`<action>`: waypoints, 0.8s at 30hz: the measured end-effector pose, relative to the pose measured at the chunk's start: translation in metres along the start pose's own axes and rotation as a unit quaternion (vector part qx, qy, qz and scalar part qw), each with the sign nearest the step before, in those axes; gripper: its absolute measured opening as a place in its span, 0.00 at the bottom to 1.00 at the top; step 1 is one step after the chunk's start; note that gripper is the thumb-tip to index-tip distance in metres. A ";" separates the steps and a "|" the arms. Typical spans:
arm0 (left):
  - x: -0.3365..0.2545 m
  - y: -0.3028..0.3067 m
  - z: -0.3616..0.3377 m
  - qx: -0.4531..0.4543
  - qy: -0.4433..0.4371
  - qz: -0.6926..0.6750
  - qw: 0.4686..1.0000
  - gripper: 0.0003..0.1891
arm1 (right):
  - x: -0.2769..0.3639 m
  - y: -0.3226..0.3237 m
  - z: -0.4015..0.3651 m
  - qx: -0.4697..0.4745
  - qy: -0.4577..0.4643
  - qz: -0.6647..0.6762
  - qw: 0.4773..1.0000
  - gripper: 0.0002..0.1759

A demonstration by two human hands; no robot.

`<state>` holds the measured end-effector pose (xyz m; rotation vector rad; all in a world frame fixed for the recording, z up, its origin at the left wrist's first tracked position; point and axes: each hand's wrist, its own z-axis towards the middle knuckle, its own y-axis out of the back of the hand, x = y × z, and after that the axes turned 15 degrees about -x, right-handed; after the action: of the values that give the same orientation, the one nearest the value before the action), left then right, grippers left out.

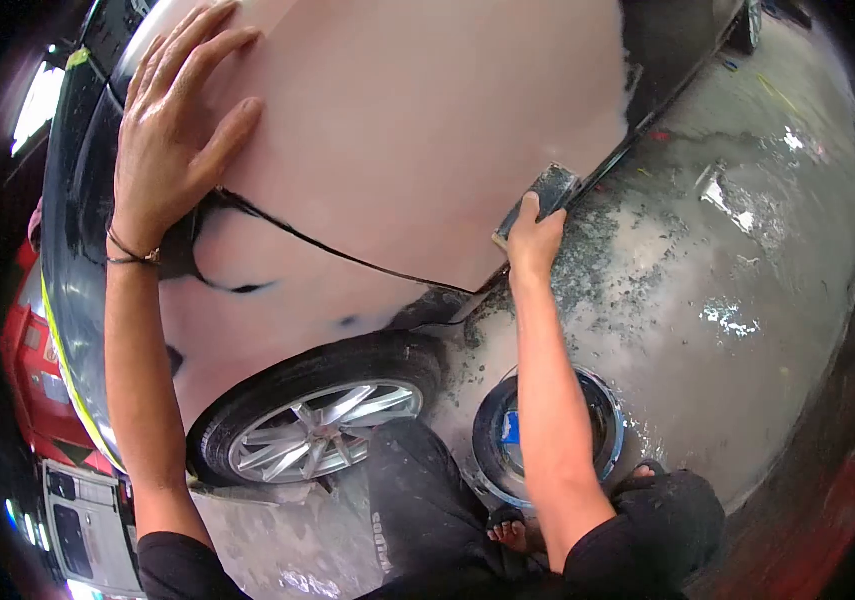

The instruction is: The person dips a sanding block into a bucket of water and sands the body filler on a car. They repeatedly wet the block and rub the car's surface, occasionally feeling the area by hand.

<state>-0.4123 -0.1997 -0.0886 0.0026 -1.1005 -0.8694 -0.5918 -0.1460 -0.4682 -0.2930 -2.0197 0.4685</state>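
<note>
Pale pinkish filler or primer covers much of the car body panel (398,120) in front of me. My left hand (183,120) rests on its upper left part, fingers spread, holding nothing. Low on the panel, near its bottom edge, my right hand (536,235) grips a dark rectangular block (551,192) that lies against the surface. A dark seam runs across the panel between my hands. Below it is a wheel (328,432) with silver spokes. Under my right forearm stands a round bucket (493,440) with something blue (512,427) inside, partly hidden.
The wet grey floor (778,250) has dark specks and puddles beside the car. My knees and feet are at the bottom, close to the bucket. A red object (33,370) and a white vehicle (88,525) stand at the left.
</note>
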 end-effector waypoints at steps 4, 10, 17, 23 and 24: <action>-0.003 0.002 0.003 0.005 0.005 -0.003 1.000 0.29 | -0.012 -0.001 -0.075 0.037 0.193 -0.063 0.978 0.32; 0.010 -0.008 -0.008 -0.005 0.002 -0.001 1.000 0.28 | -0.040 0.006 -0.070 0.019 0.141 -0.102 0.985 0.37; 0.008 -0.003 -0.006 -0.001 0.008 0.005 1.000 0.28 | -0.056 0.012 -0.038 -0.017 0.196 -0.116 0.974 0.37; 0.006 -0.004 -0.004 0.008 0.001 0.009 1.000 0.28 | -0.050 0.008 -0.083 -0.001 0.225 -0.155 0.962 0.35; 0.006 -0.003 -0.004 0.011 0.002 0.009 1.000 0.28 | -0.055 0.004 -0.045 -0.031 0.234 -0.089 0.968 0.36</action>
<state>-0.4095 -0.2073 -0.0870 0.0123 -1.1047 -0.8410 -0.5262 -0.1552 -0.4938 -0.2316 -1.5803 0.1983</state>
